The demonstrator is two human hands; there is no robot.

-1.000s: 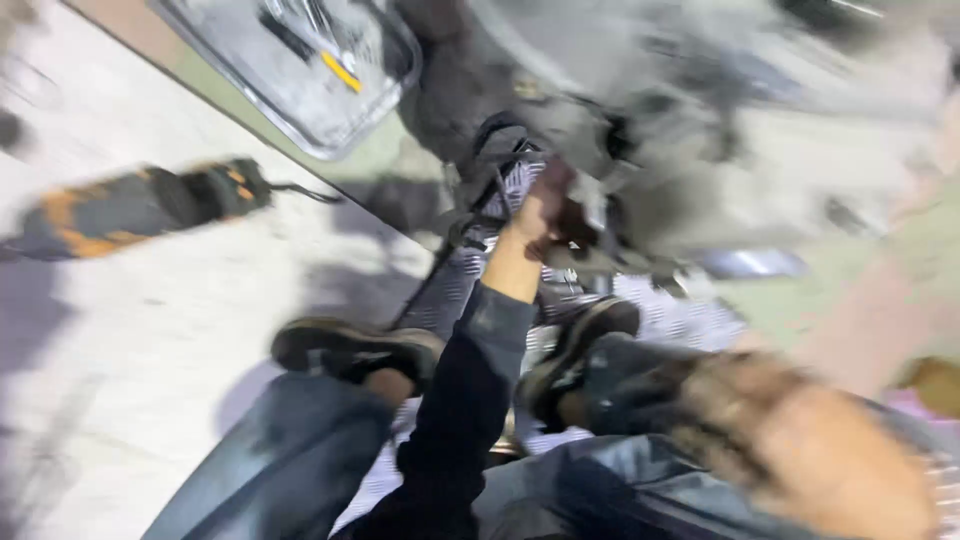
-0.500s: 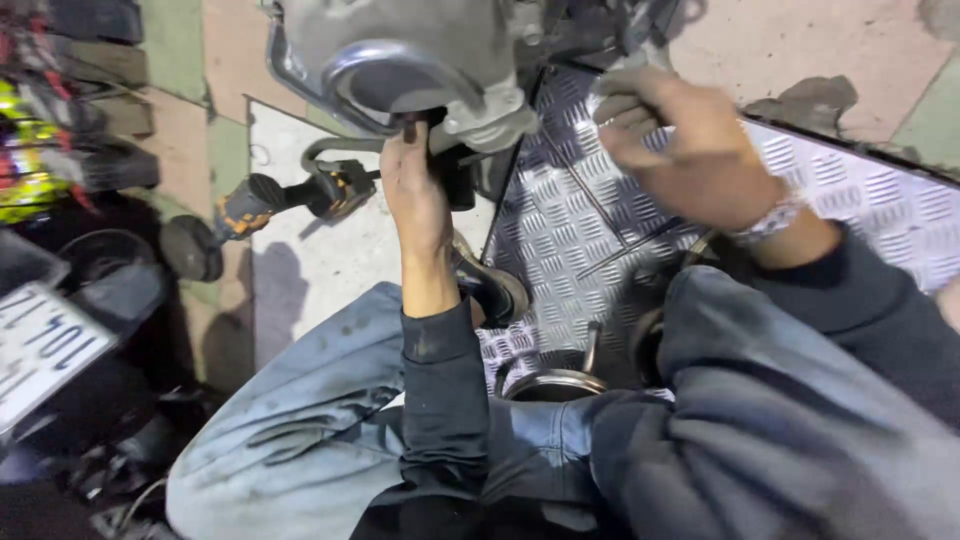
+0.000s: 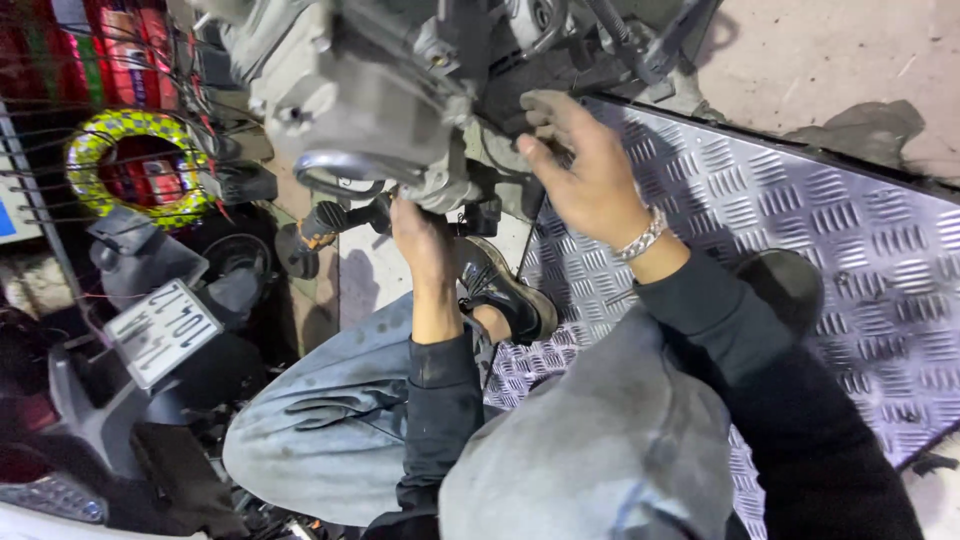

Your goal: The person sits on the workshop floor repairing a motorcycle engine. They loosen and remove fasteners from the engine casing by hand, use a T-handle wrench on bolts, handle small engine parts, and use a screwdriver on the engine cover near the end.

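A grey metal engine casing [image 3: 360, 95] of a motorbike fills the top middle of the head view. My left hand [image 3: 420, 235] reaches up under its lower edge, fingers hidden against the metal beside a round chrome ring [image 3: 335, 175]. My right hand [image 3: 585, 170], with a silver chain bracelet at the wrist, rests fingers apart on the dark part to the right of the casing. Whether either hand grips a tool is hidden. My knees in grey trousers and a black shoe [image 3: 505, 290] lie below.
A ridged metal floor plate [image 3: 850, 250] spreads to the right. At left stand a scooter tail with a white number plate [image 3: 160, 330], a yellow-green coiled ring [image 3: 135, 165] and red packages. A black and orange power tool [image 3: 320, 225] lies on the floor under the casing.
The view has swung from a blurred look at the floor to the engine casing. My right hand has dropped slightly onto the dark part; my left hand stays under the casing.
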